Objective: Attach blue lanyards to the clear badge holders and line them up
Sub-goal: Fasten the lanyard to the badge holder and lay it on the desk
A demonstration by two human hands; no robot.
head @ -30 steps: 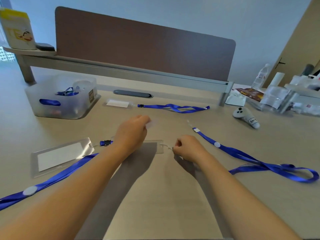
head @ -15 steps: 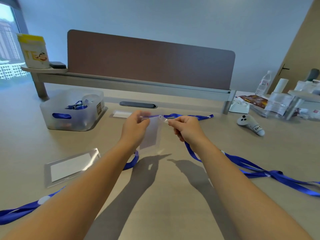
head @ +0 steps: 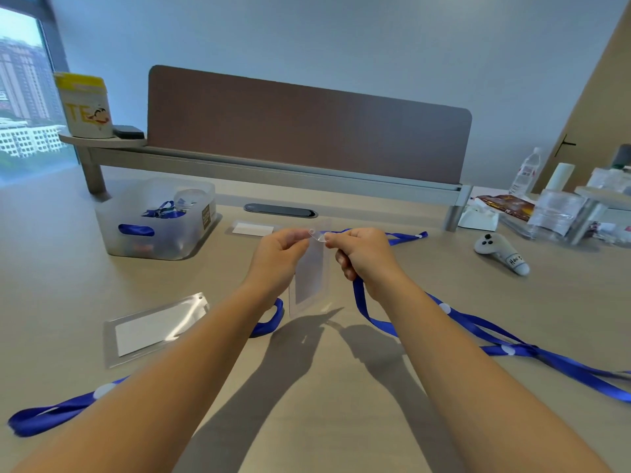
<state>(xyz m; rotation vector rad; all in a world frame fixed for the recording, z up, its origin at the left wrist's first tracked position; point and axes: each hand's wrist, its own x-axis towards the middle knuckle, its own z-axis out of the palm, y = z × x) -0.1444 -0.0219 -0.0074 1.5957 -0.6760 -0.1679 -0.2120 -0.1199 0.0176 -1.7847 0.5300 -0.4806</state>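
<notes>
Left hand [head: 278,254]: pinching the top edge of the raised badge holder [head: 309,278], fingers curled around it.
Right hand [head: 363,254]: pinching the top of the same holder at its slot, thumb and forefinger closed; a blue lanyard [head: 454,327] is running out from under this hand.
Raised badge holder: hanging upright between the two hands, clear of the desk [head: 324,387], in front of the divider panel [head: 307,128].
Clip connection: cannot tell whether the lanyard end is passing through the slot; the spot is too small and blurred.
Blue lanyard: trailing down from the right hand and lying across the desk, toward the right end of the divider panel.
Second badge holder [head: 155,327]: lying flat on the desk, nearer the camera than the divider panel, left of the hands, with a white card inside.
Second lanyard [head: 71,406]: lying on the desk near the second holder, passing under the left forearm.
Third badge holder [head: 252,229]: lying flat just in front of the divider panel, with a lanyard [head: 406,237] beside it.
Plastic bin [head: 160,227]: sitting by the left end of the divider panel, holding blue lanyards.
Controller [head: 502,252]: lying near the right end of the divider panel.
</notes>
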